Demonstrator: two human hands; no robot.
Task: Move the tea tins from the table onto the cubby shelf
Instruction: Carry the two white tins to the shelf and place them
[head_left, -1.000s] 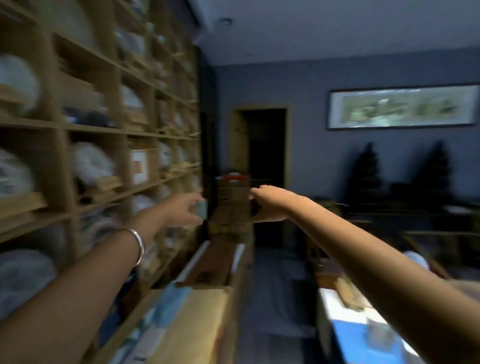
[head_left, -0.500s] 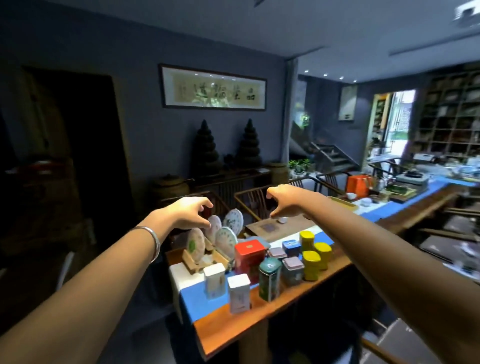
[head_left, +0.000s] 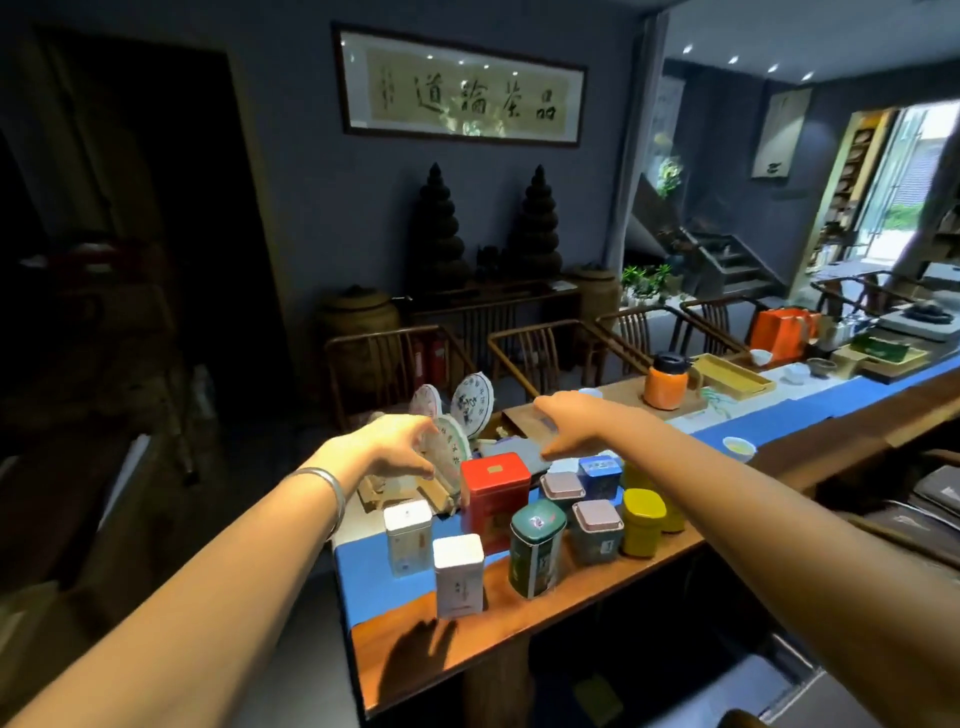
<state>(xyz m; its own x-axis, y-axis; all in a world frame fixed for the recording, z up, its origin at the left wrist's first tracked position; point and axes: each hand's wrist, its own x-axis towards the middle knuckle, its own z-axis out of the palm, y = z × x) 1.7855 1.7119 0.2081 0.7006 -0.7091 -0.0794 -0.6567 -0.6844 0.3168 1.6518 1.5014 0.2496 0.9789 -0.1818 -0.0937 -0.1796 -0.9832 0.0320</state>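
Observation:
Several tea tins stand at the near end of the long wooden table (head_left: 447, 654): a tall red tin (head_left: 496, 499), two white tins (head_left: 408, 538) (head_left: 458, 574), a green tin (head_left: 536, 548), a grey tin with a pink lid (head_left: 597, 530), a blue tin (head_left: 600, 475) and a yellow tin (head_left: 644, 519). My left hand (head_left: 389, 449) hovers with spread fingers just left of and above the red tin, holding nothing. My right hand (head_left: 569, 423) hovers above the tins behind the red one, fingers apart and empty. The cubby shelf is out of view.
Round wrapped tea cakes (head_left: 467, 408) stand on a wooden rack behind my left hand. Farther along the blue table runner (head_left: 374, 582) are an orange jar (head_left: 666, 384), a bamboo tray (head_left: 737, 379) and small cups. Wooden chairs (head_left: 524, 353) line the far side.
The view swung from the cubby shelf round to the table. My left hand let go of a small tin there. Both hands have since come down closer over the tins, still empty.

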